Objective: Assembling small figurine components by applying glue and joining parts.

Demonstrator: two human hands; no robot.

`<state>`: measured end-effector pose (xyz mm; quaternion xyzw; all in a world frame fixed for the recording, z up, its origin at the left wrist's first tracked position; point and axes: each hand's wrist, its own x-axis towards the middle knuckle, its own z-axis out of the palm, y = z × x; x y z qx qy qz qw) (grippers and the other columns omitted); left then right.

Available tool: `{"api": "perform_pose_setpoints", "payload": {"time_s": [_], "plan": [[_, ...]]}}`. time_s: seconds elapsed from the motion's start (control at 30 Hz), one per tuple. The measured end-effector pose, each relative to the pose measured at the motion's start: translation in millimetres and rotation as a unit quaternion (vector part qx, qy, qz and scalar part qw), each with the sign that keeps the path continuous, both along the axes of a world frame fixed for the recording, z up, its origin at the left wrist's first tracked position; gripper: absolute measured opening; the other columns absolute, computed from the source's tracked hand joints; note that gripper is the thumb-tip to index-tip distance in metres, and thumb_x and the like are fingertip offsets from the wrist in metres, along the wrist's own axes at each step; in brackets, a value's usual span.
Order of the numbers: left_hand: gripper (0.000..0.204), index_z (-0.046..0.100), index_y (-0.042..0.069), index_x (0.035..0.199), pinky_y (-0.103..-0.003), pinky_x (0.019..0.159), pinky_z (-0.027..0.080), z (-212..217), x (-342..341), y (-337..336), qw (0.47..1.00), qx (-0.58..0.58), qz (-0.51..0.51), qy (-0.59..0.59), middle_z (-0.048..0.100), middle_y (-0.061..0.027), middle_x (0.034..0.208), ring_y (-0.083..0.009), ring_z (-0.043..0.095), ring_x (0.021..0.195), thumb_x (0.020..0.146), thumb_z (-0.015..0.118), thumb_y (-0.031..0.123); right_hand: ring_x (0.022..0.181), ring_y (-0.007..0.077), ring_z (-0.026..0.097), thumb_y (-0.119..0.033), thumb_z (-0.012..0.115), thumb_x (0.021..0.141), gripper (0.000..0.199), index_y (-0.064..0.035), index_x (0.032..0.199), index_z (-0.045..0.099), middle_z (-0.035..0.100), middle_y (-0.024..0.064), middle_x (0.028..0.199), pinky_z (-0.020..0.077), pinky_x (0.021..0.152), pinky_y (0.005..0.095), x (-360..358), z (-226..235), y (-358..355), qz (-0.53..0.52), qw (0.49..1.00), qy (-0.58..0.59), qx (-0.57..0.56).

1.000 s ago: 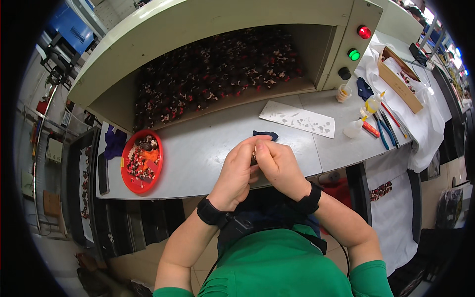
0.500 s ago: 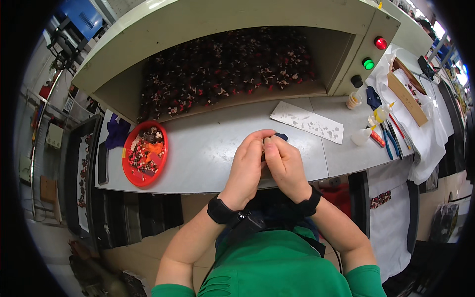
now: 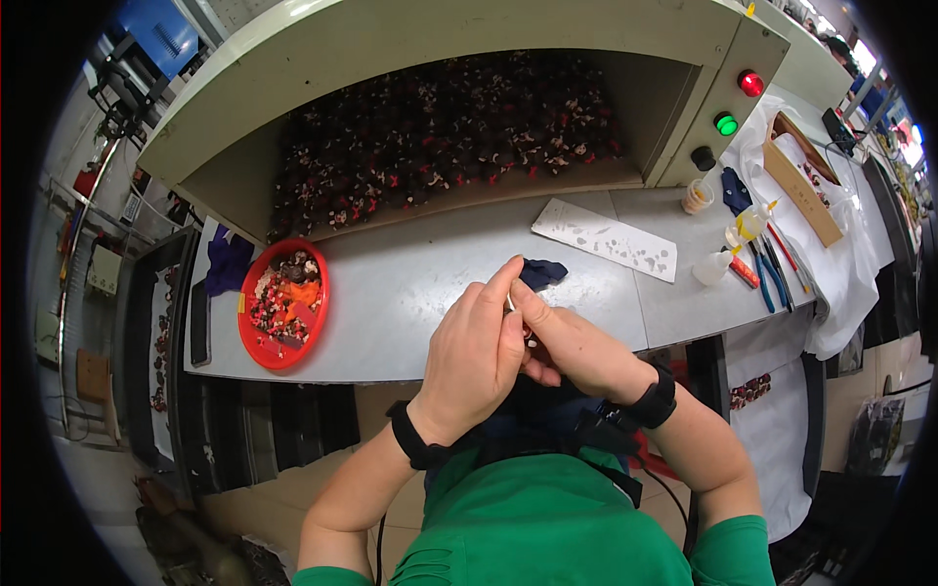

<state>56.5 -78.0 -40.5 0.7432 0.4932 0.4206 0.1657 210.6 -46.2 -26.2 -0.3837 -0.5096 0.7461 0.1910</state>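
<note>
Between your two hands, pressed together just above the near edge of the tabletop (image 3: 410, 293), sits a tiny pale piece (image 3: 512, 305); it is too small to tell what it is. Your left hand (image 3: 474, 361) curls around it from the left with the index finger stretched up, and your right hand (image 3: 567, 342) meets it from the right, fingertips pinched narrow on the piece. Whether the left fingers also grip it or only steady it, I cannot tell.

You look to be in the middle of fine fitting or assembly work on that piece, held up in the air and not resting on anything. The next move probably calls for a steady pinch and small finger motions, not arm travel.

Just beyond your fingertips lies a dark blue scrap of cloth (image 3: 540, 272). Farther right is a white sheet (image 3: 606, 239) with grey spots, then small glue bottles (image 3: 711, 266). To your left stands a red bowl (image 3: 256, 327) of mixed small parts. Behind it all, a box-shaped machine (image 3: 440, 59) holds a bed of dark and red pieces (image 3: 440, 127).
</note>
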Motion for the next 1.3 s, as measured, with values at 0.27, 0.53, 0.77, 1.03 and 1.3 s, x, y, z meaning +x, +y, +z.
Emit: {"api": "perform_pose_setpoints", "payload": {"time_s": [0.27, 0.53, 0.77, 1.03, 1.3], "plan": [[0.035, 0.057, -0.004, 0.121, -0.028, 0.073, 0.047, 2.4, 3.5, -0.3, 0.937, -0.244, -0.049, -0.246, 0.061, -0.0071, 0.094, -0.0122, 0.057, 0.081, 0.102, 0.041, 0.021, 0.061, 0.0139, 0.045, -0.034, 0.034, 0.103, 0.046, 0.0006, 0.079, 0.052, 0.050, 0.0037, 0.067, 0.0393, 0.059, 0.0301, -3.5, -26.1, -9.9, -0.075, 0.991, 0.028, 0.109], [0.037, 0.058, -0.002, 0.120, -0.021, 0.063, 0.044, -3.8, 9.4, 4.3, 0.848, -0.335, -0.061, -0.405, 0.059, 0.0000, 0.084, -0.0048, 0.052, 0.069, 0.103, 0.034, 0.019, 0.067, 0.0327, 0.055, -0.027, 0.039, 0.101, 0.035, 0.0009, 0.088, 0.055, 0.057, 0.0178, 0.075, 0.0443, 0.063, 0.0379, -4.9, -44.0, -7.0, -0.114, 0.928, 0.005, 0.353], [0.037, 0.057, 0.000, 0.123, -0.020, 0.044, 0.024, 8.4, 14.4, 10.5, 0.743, -0.453, -0.044, -0.492, 0.042, 0.0064, 0.069, -0.0013, 0.029, 0.052, 0.101, 0.038, 0.022, 0.063, 0.0323, 0.052, -0.031, 0.040, 0.101, 0.037, -0.0004, 0.082, 0.050, 0.053, 0.0175, 0.070, 0.0433, 0.060, 0.0383, -3.3, -53.8, -4.1, -0.155, 0.908, 0.003, 0.389], [0.039, 0.057, 0.000, 0.123, -0.019, 0.043, 0.024, 7.8, 22.4, 13.5, 0.676, -0.482, -0.023, -0.556, 0.041, 0.0064, 0.065, -0.0019, 0.030, 0.050, 0.101, 0.036, 0.024, 0.061, 0.0332, 0.053, -0.033, 0.039, 0.101, 0.040, -0.0015, 0.078, 0.049, 0.052, 0.0169, 0.067, 0.0436, 0.058, 0.0389, -7.0, -54.0, -8.3, -0.219, 0.901, 0.015, 0.374], [0.038, 0.058, 0.002, 0.121, -0.019, 0.046, 0.028, 4.4, 15.0, 17.9, 0.856, -0.383, -0.020, -0.346, 0.045, 0.0060, 0.069, -0.0018, 0.033, 0.054, 0.104, 0.034, 0.027, 0.064, 0.0356, 0.057, -0.024, 0.046, 0.098, 0.029, -0.0017, 0.081, 0.053, 0.057, 0.0163, 0.072, 0.0467, 0.059, 0.0400, -9.6, -56.1, -5.5, -0.217, 0.868, -0.026, 0.445]]}}
